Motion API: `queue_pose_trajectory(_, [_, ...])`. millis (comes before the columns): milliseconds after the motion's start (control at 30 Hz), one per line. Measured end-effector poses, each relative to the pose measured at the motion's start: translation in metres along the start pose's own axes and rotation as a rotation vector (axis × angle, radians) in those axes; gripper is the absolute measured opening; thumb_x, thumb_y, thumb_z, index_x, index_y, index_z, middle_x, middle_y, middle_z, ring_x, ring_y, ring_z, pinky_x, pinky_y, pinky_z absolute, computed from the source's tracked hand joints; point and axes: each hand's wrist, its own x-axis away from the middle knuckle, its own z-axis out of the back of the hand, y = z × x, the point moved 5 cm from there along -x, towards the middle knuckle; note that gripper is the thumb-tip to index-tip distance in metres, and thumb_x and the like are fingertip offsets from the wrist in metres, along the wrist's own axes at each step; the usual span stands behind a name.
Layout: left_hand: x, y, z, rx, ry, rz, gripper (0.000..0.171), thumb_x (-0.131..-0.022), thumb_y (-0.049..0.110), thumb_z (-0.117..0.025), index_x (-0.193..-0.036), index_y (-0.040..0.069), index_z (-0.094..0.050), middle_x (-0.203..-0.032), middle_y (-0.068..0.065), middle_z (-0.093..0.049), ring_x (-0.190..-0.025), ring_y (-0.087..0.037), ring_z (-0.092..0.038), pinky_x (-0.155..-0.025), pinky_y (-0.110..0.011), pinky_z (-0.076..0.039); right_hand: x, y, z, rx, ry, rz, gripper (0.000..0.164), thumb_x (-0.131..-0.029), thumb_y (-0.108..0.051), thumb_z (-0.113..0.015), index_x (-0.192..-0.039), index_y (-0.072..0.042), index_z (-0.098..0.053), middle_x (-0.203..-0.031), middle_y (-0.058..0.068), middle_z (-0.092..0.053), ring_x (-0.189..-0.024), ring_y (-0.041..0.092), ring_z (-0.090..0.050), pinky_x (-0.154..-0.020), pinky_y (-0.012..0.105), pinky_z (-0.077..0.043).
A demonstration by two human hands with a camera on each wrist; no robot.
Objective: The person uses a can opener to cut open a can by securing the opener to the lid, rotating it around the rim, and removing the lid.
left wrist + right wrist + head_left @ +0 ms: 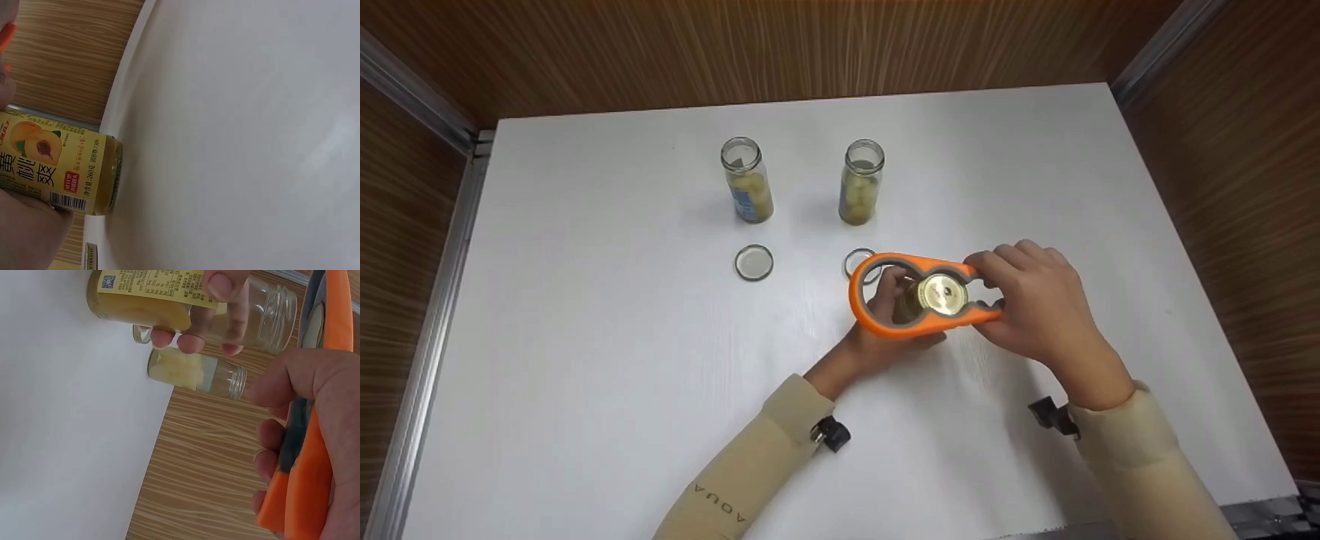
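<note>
My left hand [877, 349] grips a glass jar [79, 163] with a yellow label picturing peaches. In the right wrist view its threaded mouth shows bare, and fingers curl round the glass. Above it, my right hand [1039, 300] holds an orange jar opener [858, 296] by the handle ends. A gold lid [943, 294] sits between the opener's grey inner edges, apart from the jar mouth in the right wrist view. From the head camera, the lid and opener hide most of this jar.
Two lidless jars, one left [750, 191] and one right [859, 199], stand farther back with pale pieces inside. In front of them lie a lid [754, 262] and another lid [855, 259] partly behind the opener. Wood-grain panels [810, 52] border the white table [585, 337].
</note>
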Motion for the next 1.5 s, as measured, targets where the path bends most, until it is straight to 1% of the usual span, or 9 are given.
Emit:
queue_pose_trajectory(67, [0.0, 0.003, 0.004, -0.613, 0.128, -0.138, 0.073, -0.089, 0.015, -0.07, -0.143, 0.004, -0.023, -0.132, 0.003, -0.06, -0.114, -0.004, -0.051, -0.097, -0.019, -0.037, 0.004, 0.003, 0.001, 0.001, -0.012, -0.018, 0.032, -0.066, -0.013, -0.076, -0.097, -0.016, -0.069, -0.07, -0.002, -0.058, -0.068, 0.019, -0.047, -0.059, 0.036, -0.032])
queue_pose_trajectory(100, [0.001, 0.006, 0.006, -0.798, 0.209, -0.21, 0.076, -0.088, 0.006, -0.069, -0.143, 0.005, -0.016, -0.135, 0.001, -0.058, -0.117, -0.007, -0.05, -0.1, -0.024, -0.036, 0.006, 0.004, 0.002, 0.0, -0.016, -0.026, 0.032, -0.065, -0.013, -0.077, -0.097, -0.016, -0.069, -0.07, -0.002, -0.058, -0.068, 0.019, -0.047, -0.059, 0.036, -0.033])
queue_pose_trajectory(133, [0.001, 0.007, 0.006, -0.872, 0.238, -0.243, 0.082, -0.086, 0.006, -0.072, -0.141, 0.004, -0.012, -0.134, -0.003, -0.059, -0.118, -0.01, -0.051, -0.101, -0.027, -0.035, 0.007, 0.006, 0.002, 0.0, -0.021, -0.035, 0.033, -0.065, -0.013, -0.077, -0.097, -0.016, -0.069, -0.07, -0.002, -0.058, -0.068, 0.019, -0.047, -0.059, 0.035, -0.033])
queue_pose_trajectory(300, [-0.009, 0.017, -0.004, -0.792, 0.184, -0.286, 0.063, -0.091, 0.009, -0.072, -0.142, -0.003, -0.036, -0.131, -0.007, -0.064, -0.119, -0.012, -0.056, -0.101, -0.027, -0.033, 0.014, 0.01, 0.005, 0.011, -0.025, -0.054, 0.033, -0.065, -0.012, -0.078, -0.096, -0.016, -0.069, -0.07, -0.002, -0.057, -0.067, 0.019, -0.047, -0.058, 0.036, -0.033])
queue_pose_trajectory(533, [-0.016, 0.069, -0.027, -0.498, 0.102, -0.088, 0.044, -0.087, 0.004, -0.074, -0.129, -0.002, -0.063, -0.126, -0.012, -0.068, -0.116, -0.017, -0.063, -0.1, -0.036, -0.05, 0.023, 0.019, 0.008, 0.043, -0.059, -0.093, 0.036, -0.066, -0.015, -0.078, -0.101, -0.015, -0.07, -0.074, 0.002, -0.063, -0.069, 0.02, -0.051, -0.06, 0.036, -0.037])
queue_pose_trajectory(767, [-0.008, 0.034, 0.021, -0.802, 0.172, -0.195, 0.059, -0.083, 0.003, -0.074, -0.136, -0.001, -0.048, -0.135, -0.011, -0.058, -0.126, -0.017, -0.054, -0.113, -0.031, -0.037, 0.03, 0.023, 0.008, 0.031, -0.062, -0.114, 0.037, -0.066, -0.014, -0.08, -0.101, -0.014, -0.07, -0.075, 0.003, -0.065, -0.071, 0.021, -0.054, -0.059, 0.036, -0.039])
queue_pose_trajectory(1000, [-0.018, 0.028, 0.04, -1.044, 0.221, -0.105, 0.059, -0.085, 0.018, -0.075, -0.136, 0.002, -0.05, -0.134, -0.01, -0.057, -0.129, -0.018, -0.05, -0.112, -0.025, -0.036, 0.034, 0.027, 0.009, 0.035, -0.064, -0.135, 0.038, -0.064, -0.014, -0.082, -0.1, -0.013, -0.071, -0.075, 0.002, -0.065, -0.07, 0.021, -0.053, -0.059, 0.036, -0.038])
queue_pose_trajectory(1367, [-0.035, 0.032, 0.052, -0.984, 0.153, 0.047, 0.066, -0.087, 0.015, -0.078, -0.144, 0.009, -0.047, -0.133, -0.012, -0.057, -0.122, -0.019, -0.055, -0.102, -0.022, -0.045, 0.041, 0.028, 0.011, 0.012, -0.017, -0.14, 0.036, -0.063, -0.014, -0.08, -0.099, -0.015, -0.072, -0.075, 0.0, -0.066, -0.07, 0.019, -0.055, -0.059, 0.036, -0.038])
queue_pose_trajectory(1500, [-0.041, 0.032, 0.059, -0.97, 0.184, 0.108, 0.068, -0.085, 0.018, -0.081, -0.145, 0.014, -0.049, -0.134, -0.01, -0.057, -0.123, -0.02, -0.057, -0.1, -0.026, -0.047, 0.045, 0.028, 0.01, 0.021, -0.033, -0.158, 0.038, -0.063, -0.014, -0.081, -0.1, -0.014, -0.072, -0.075, 0.001, -0.067, -0.071, 0.02, -0.055, -0.059, 0.036, -0.038])
